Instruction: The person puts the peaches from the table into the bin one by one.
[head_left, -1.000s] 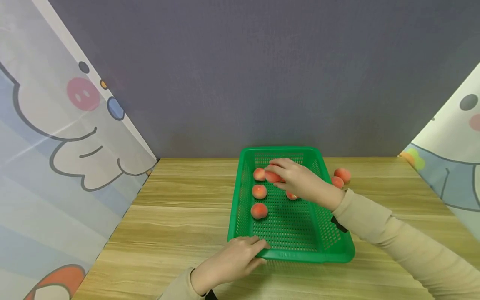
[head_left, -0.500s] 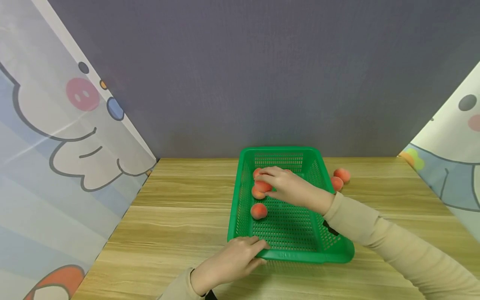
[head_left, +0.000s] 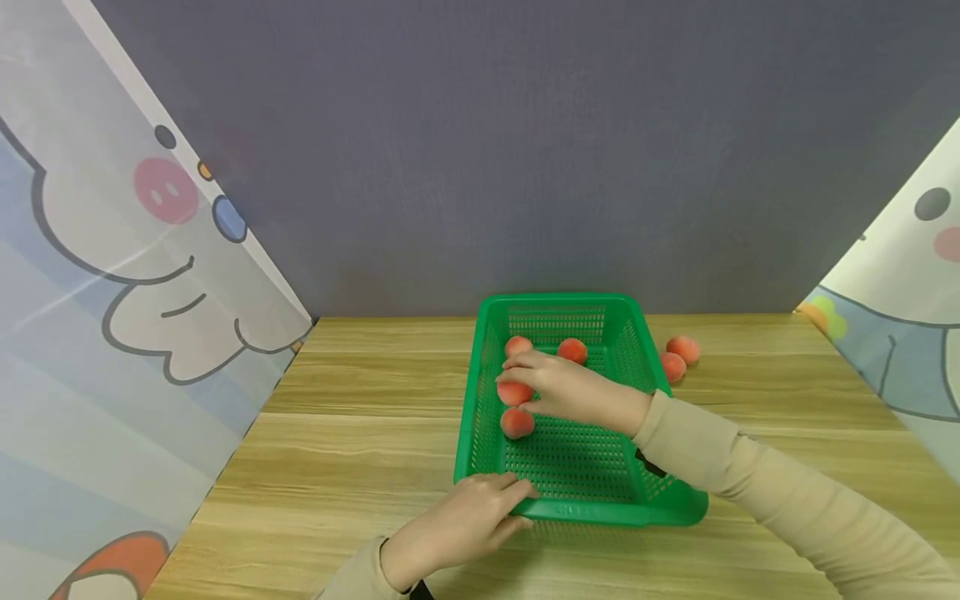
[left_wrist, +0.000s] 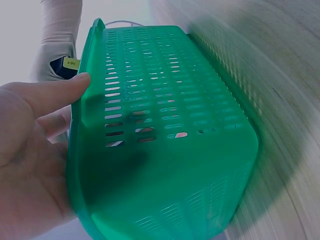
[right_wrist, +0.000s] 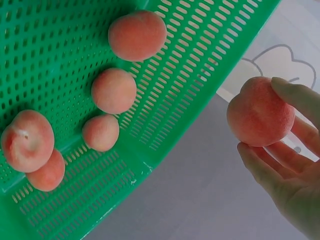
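A green plastic basket [head_left: 577, 510] with slotted walls stands on the wooden table. At its near left corner my left hand [head_left: 463, 521] grips the rim, the thumb [left_wrist: 75, 89] against the wall in the left wrist view. My right hand [head_left: 573, 390] reaches over the basket's left side and holds a peach [right_wrist: 260, 112] between thumb and fingers, higher than those lying inside. Several peaches rest on the basket floor, among them a near left one [head_left: 517, 423], a far left one [head_left: 518, 346] and a far one [head_left: 572, 350]. The right hand covers part of the basket.
Two more peaches, a nearer one [head_left: 673, 367] and a farther one [head_left: 684, 349], lie on the table [head_left: 360, 450] just right of the basket. A dark grey wall [head_left: 480, 167] rises behind the table, with cartoon-printed sheets [head_left: 90, 333] at both sides.
My right hand has carried the peach leftward and nearer along the basket's left side, uncovering the far peach. The left hand stays on the rim.
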